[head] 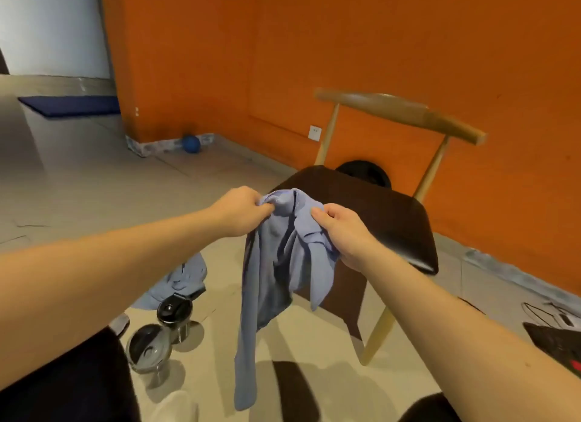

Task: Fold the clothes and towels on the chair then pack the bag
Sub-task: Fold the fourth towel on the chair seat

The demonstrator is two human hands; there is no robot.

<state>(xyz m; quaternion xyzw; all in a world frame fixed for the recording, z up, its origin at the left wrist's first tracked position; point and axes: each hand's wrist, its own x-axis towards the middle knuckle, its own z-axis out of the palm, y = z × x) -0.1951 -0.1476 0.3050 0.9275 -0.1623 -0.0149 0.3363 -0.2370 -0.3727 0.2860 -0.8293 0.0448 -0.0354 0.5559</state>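
- Grips the blue garment (276, 264) with both hands: left hand (243, 206) and right hand (342, 233) each clamped on its bunched top, close together but not touching.
- Holds it in the air just in front of the chair (377, 207), clear of the seat, with 1 long sleeve hanging low towards the floor (78, 185).
- Risks a crooked fold. With the cloth wadded between the hands, finding the shoulders or collar looks hard, and laying it down like this would probably trap creases.
- Could drag the hanging sleeve over the floor, or sweep it against the 2 metal cups (174, 314) standing just below and to the left. A wide shake to open the cloth might tip 1 over.
- Could lose the garment off the seat. The seat looks dark, smooth and not very broad, so sleeves left over the edge may pull the rest down.
- May overlook or tread on the second blue cloth (182, 283), crumpled on the floor beside the cups, not on the chair.
- Leaves packing for later. Shows only part of a black thing (553, 343) at the right edge, likely the bag, so cannot tell whether it is open.
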